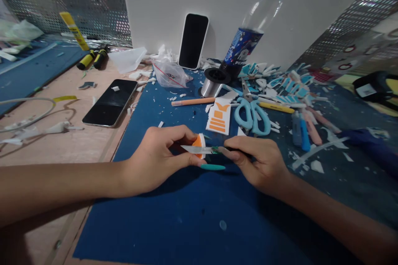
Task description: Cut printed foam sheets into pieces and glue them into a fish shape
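Note:
Near the middle of the view, my left hand [164, 157] pinches a small orange and white foam piece [198, 143] between thumb and fingers. My right hand [259, 159] is closed on the dark handle of a knife [195, 149]; its pointed blade lies across the orange face of the piece. A long teal fingernail shows at my left thumb. Just behind the hands lies a white card [218, 116] with orange strips on it, beside light blue scissors [252, 116].
On the blue mat [174, 223] are a pencil-like orange stick [192, 102], a wire spool [213, 83], a Pepsi bottle [242, 47], cutters [304, 132] and many foam scraps. One phone [193, 41] leans on the white panel; another phone [110, 102] lies at left.

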Tool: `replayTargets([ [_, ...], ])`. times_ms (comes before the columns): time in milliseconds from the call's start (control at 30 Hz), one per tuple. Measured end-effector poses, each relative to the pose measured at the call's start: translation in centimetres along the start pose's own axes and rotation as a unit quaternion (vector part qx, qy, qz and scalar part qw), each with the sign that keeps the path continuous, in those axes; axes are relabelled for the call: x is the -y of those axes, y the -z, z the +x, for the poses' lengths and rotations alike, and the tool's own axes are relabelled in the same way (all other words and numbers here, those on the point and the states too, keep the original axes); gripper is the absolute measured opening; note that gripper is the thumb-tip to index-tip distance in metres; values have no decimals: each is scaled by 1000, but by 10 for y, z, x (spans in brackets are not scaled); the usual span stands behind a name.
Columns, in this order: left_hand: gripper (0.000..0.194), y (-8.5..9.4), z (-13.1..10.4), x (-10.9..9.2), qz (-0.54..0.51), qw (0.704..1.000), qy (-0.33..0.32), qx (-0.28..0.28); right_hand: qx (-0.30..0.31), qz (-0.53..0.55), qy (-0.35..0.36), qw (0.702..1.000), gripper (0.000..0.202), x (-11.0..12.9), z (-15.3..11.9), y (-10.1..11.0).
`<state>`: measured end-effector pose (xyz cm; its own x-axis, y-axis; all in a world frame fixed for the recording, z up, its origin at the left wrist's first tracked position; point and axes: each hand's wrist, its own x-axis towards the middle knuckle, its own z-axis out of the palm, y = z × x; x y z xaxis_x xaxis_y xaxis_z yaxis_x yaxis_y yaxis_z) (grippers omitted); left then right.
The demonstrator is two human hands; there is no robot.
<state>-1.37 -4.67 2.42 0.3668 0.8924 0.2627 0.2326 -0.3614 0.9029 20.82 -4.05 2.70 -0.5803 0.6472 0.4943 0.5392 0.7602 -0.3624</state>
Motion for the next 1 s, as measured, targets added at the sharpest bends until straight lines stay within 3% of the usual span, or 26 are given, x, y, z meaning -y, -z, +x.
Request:
replayTargets([
  [333,13,1,-4,2,-53,998,9,-19,-10,-1,-8,1000,19,0,-1,0],
  [1000,13,1,-4,1,1,999,-52,1,-24,11,6,1000,15,2,-1,-2],
])
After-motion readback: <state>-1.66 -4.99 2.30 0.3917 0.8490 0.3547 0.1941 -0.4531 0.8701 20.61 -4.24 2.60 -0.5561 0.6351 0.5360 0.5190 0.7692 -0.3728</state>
